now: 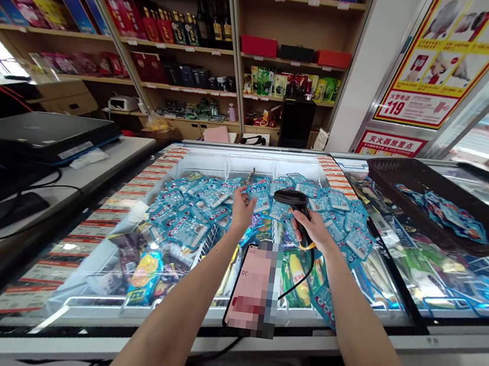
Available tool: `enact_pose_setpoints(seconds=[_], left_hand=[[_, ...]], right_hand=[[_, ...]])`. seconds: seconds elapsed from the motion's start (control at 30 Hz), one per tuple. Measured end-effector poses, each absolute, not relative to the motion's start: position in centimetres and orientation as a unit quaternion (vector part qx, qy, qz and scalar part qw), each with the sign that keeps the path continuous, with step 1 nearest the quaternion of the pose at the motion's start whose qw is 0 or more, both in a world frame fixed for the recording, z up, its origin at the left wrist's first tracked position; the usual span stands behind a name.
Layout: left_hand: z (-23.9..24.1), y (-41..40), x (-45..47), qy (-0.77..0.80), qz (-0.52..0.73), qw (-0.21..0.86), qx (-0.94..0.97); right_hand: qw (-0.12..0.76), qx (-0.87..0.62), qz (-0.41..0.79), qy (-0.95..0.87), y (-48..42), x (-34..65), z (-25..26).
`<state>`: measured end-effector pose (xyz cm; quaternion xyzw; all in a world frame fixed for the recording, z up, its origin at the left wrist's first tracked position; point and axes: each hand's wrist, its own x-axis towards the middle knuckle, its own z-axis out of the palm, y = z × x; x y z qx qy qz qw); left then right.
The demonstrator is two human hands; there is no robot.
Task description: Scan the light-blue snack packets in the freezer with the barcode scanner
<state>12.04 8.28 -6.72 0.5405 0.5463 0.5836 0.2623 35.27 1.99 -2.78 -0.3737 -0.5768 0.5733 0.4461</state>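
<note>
My left hand (242,208) reaches into an open chest freezer (122,310) and rests with fingers curled on a blue ice-cream packet (257,193) atop a heap of blue packets (191,212). My right hand (310,227) grips a black barcode scanner (296,204) by its handle, its head over the packets. The scanner's black cable (299,279) trails toward me. A phone (253,288) with a pinkish screen lies on the freezer's front edge between my forearms.
A black basket (405,179) holding more blue packets sits on the glass lid of the freezer to the right. A counter with a dark device (46,132) and cables stands at the left. Shelves of boxes and bottles (179,26) line the back wall.
</note>
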Motion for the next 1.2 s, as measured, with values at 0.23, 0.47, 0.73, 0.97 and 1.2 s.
enact_pose_setpoints(seconds=[0.23, 0.47, 0.73, 0.97, 1.2], left_hand=[[-3.7, 6.8, 9.2, 0.584, 0.478, 0.082, 0.651], [-3.9, 4.8, 6.2, 0.666, 0.316, -0.126, 0.664], [-4.8, 4.4, 6.8, 0.554, 0.222, -0.163, 0.785], [-4.4, 5.4, 8.5, 0.585, 0.228, -0.168, 0.76], [-5.5, 6.6, 14.1, 0.609, 0.27, -0.036, 0.745]], right_hand=[[0.44, -0.381, 0.578, -0.572, 2.2, 35.2, -3.0], [0.451, -0.391, 0.587, -0.547, 2.5, 35.4, -3.6], [0.463, -0.409, 0.589, -0.521, 2.5, 35.6, -3.5], [0.489, -0.405, 0.584, -0.505, 2.5, 35.5, -3.1], [0.493, -0.416, 0.577, -0.5, 2.7, 35.4, -3.1]])
